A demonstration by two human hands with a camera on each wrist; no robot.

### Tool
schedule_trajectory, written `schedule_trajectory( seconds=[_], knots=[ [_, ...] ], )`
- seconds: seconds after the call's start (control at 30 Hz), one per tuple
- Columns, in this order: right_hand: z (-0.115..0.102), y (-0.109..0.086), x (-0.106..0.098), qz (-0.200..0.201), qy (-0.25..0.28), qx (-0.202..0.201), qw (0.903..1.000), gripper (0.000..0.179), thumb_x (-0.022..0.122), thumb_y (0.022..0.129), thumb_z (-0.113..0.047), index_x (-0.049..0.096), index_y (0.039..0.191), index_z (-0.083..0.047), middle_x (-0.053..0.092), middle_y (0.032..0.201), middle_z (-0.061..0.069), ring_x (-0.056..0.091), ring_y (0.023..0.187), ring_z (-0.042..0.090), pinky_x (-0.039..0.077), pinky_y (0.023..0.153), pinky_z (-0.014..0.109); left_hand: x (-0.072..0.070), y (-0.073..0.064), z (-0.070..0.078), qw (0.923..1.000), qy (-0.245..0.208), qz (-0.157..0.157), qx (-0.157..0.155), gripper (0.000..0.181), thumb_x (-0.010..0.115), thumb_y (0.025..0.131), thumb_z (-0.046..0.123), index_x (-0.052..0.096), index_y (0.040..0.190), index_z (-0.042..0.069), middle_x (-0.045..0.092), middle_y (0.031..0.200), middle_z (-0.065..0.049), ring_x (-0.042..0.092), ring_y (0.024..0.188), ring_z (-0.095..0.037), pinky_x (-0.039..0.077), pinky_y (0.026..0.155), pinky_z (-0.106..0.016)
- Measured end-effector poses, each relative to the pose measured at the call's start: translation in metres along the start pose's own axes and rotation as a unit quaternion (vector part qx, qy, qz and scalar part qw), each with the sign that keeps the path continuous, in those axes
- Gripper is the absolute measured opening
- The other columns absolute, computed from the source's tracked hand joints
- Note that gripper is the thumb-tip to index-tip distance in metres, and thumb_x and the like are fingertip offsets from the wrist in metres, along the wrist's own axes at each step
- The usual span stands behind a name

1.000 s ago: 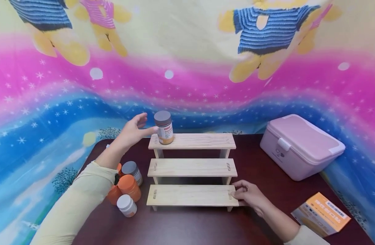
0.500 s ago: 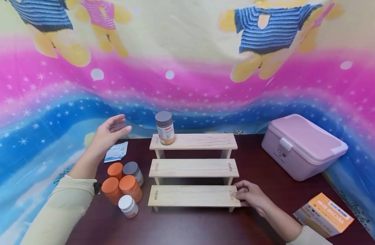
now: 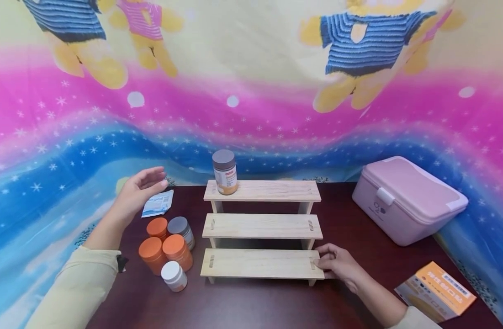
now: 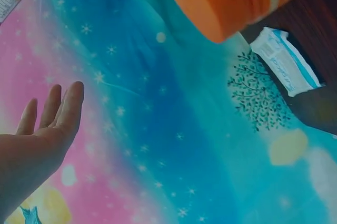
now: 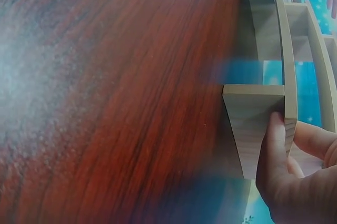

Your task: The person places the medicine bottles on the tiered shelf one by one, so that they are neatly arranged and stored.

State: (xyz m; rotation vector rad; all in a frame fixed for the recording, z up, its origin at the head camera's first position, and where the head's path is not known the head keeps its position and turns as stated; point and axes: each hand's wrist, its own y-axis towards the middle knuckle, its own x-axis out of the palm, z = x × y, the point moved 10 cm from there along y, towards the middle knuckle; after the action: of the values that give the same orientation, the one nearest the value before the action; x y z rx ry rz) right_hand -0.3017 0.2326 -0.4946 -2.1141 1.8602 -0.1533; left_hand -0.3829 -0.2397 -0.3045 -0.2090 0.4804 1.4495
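A grey-capped supplement bottle [image 3: 225,178] stands upright at the left end of the top step of a three-tier wooden display stand [image 3: 262,263]. My left hand [image 3: 138,189] is in the air to the left of that bottle, fingers loosely extended and nothing in them; in the head view it partly overlaps a white-and-blue packet [image 3: 161,204]. In the left wrist view the same packet [image 4: 287,61] lies on the table, beyond the fingers. My right hand [image 3: 339,265] pinches the right end of the stand's lowest board, with thumb and fingers on opposite faces in the right wrist view.
Left of the stand cluster several orange-capped bottles [image 3: 177,251], another grey-capped bottle [image 3: 181,230] and a small white jar [image 3: 174,276]. A pink lidded box [image 3: 399,201] sits at the back right, an orange-and-white carton [image 3: 436,292] at the front right. A patterned cloth [image 3: 267,119] hangs behind the table.
My left hand has let go of the grey-capped supplement bottle and moved left, then slightly down, uncovering the packet and the bottle cluster. The right hand keeps its hold on the stand.
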Motion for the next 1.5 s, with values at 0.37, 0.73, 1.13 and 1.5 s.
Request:
schedule_trajectory(
  seconds=[0.37,0.73,1.13,1.5],
  knots=[
    [-0.003,0.002,0.004,-0.030,-0.003,-0.006,0.9995,0.046,0.065,0.081,0.000,0.042,0.119,0.013,0.060,0.082,0.003,0.063,0.074,0.015,0.056,0.064,0.032,-0.001,-0.017,-0.030,0.9986,0.042,-0.026,-0.020,0.062,0.058,0.094,0.035,0.035,0.144,0.007,0.046,0.138,-0.019,0.047,0.123,-0.028,0.046,0.090,-0.022],
    [-0.001,0.000,0.003,-0.029,-0.014,-0.004,0.9995,0.045,0.065,0.082,-0.002,0.043,0.119,0.013,0.058,0.080,0.003,0.062,0.072,0.015,0.055,0.063,0.031,0.021,-0.027,-0.069,0.9896,0.102,-0.101,-0.013,0.066,0.061,0.091,0.036,0.035,0.144,0.005,0.038,0.145,-0.021,0.041,0.127,-0.042,0.043,0.096,-0.054],
    [-0.005,0.002,0.008,-0.036,-0.003,-0.002,0.9994,0.047,0.065,0.082,-0.002,0.041,0.119,0.013,0.058,0.080,0.004,0.063,0.073,0.015,0.056,0.065,0.032,0.024,-0.036,-0.096,0.9812,0.144,-0.126,-0.024,0.059,0.064,0.089,0.031,0.045,0.138,0.005,0.049,0.135,-0.020,0.049,0.117,-0.035,0.047,0.092,-0.050],
    [-0.001,0.005,0.003,-0.020,-0.027,0.005,0.9994,0.047,0.065,0.081,-0.001,0.043,0.120,0.011,0.058,0.079,0.002,0.060,0.072,0.014,0.054,0.060,0.029,0.023,-0.044,-0.121,0.9915,0.072,-0.088,-0.063,0.062,0.063,0.089,0.037,0.043,0.141,0.008,0.046,0.136,-0.022,0.053,0.110,-0.033,0.053,0.085,-0.040]
  ],
)
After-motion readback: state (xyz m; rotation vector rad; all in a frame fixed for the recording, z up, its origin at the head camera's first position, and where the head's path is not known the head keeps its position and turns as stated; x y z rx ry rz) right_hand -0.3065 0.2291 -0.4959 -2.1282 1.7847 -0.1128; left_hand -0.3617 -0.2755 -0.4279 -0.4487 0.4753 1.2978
